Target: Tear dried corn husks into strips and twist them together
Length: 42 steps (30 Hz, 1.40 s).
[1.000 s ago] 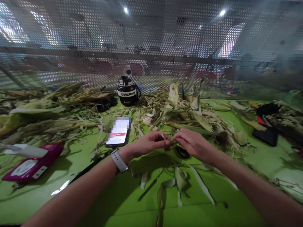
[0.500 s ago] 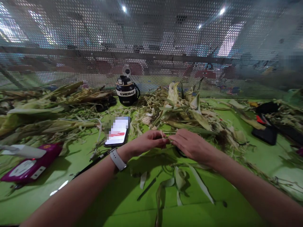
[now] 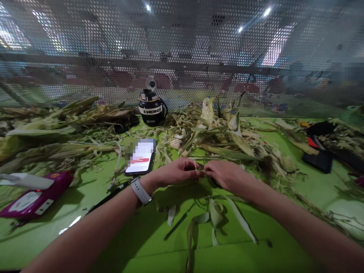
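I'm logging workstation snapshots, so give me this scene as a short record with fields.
left hand: left hand pinching a thin pale strip
right hand: right hand close beside it, grip unclear
beyond hands: husk pile
left side: lit phone, purple power block
back: black ENERGY bottle, perforated panel
surface: green tabletop

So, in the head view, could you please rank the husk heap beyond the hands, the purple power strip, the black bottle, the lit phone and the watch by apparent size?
1. Husk heap, clearly largest
2. Purple power strip, though nearer the camera
3. Black bottle and lit phone, too alike to rank
4. Watch, smallest
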### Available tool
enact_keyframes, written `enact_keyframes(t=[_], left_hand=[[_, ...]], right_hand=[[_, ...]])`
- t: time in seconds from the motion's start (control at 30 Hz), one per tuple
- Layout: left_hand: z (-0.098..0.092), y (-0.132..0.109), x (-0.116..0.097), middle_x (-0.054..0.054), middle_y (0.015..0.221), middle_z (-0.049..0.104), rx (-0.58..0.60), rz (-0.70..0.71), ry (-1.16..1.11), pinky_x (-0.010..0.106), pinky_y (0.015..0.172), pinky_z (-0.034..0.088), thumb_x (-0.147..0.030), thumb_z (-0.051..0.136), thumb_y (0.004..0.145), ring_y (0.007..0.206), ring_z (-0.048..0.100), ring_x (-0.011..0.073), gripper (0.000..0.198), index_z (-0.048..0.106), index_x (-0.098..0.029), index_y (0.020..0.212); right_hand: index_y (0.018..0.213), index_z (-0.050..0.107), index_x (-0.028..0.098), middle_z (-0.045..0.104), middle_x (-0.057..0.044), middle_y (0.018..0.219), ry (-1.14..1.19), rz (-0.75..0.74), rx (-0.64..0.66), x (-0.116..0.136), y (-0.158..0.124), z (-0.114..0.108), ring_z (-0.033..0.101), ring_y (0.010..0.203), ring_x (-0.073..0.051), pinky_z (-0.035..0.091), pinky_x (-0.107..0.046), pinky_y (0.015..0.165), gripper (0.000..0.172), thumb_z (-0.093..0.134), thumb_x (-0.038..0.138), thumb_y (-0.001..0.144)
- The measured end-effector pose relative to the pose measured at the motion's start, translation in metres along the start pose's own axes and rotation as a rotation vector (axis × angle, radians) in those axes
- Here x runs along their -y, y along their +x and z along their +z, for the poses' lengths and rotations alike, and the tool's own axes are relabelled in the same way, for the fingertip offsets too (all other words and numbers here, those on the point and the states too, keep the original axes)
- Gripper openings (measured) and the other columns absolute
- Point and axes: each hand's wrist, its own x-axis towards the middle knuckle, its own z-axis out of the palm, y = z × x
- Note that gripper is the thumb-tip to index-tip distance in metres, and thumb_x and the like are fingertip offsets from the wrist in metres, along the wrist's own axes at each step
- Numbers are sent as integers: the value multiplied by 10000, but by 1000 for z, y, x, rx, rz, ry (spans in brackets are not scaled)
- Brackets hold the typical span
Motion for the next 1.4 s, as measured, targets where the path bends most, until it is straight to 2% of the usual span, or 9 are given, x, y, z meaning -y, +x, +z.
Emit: enact_keyframes(t=[0.1,0.2,0.37,0.6,0.77,0.9,1.07,1.4], left_hand=[[-1,1,3,-8,707,580,1,-19,-9,231,628,382,-372,611,785,625,480,96,236,614,-136,799],[-1,2,6,-14,676,575,11,-41,-26,217,584,363,-392,612,782,587,462,86,258,621,-134,777],[0,2,5,-9,667,602,17,-70,-44,222,615,390,-374,646,757,595,493,89,239,640,-135,749],[-1,0,4,7,725,650,43,-93,-168,225,669,428,-319,690,722,639,547,90,187,673,-139,771],[-3,0,5,9,713,664,71,-110,-147,212,654,431,-306,699,715,636,559,93,172,689,-138,753],[-4,-1,4,2,682,667,148,-160,-168,193,627,428,-320,715,707,610,565,85,203,700,-135,791],[-6,-3,-1,-8,619,658,259,-162,-230,200,629,452,-361,740,683,566,577,83,238,676,-137,731],[-8,-4,2,11,635,678,266,-267,-346,239,646,479,-389,758,656,598,626,112,264,675,-145,712]], right_hand=[[1001,588,114,648,-87,838,-56,-56,-9,5,-1,0,565,721,-177,403,-283,643,191,423,137,907],[914,614,113,618,-77,770,-133,-143,4,9,-2,-6,520,669,-171,379,-290,619,203,413,100,895],[814,587,110,569,-52,680,-213,-207,1,13,-2,-5,464,601,-152,333,-283,571,183,413,81,864],[872,545,121,581,-42,665,-275,-37,85,23,-1,-1,414,467,-117,207,-274,461,199,348,147,885],[915,553,128,614,-55,719,-142,-72,179,21,1,-11,506,547,-150,270,-275,493,246,370,292,932],[889,576,138,625,-57,737,11,-130,228,14,1,-14,534,598,-140,337,-261,547,302,315,265,969],[934,608,161,648,-53,806,200,-150,258,14,0,-18,570,688,-140,384,-246,620,328,311,295,975],[953,600,149,665,-62,824,147,-112,276,21,-1,-22,586,662,-152,393,-256,600,278,340,247,958]])
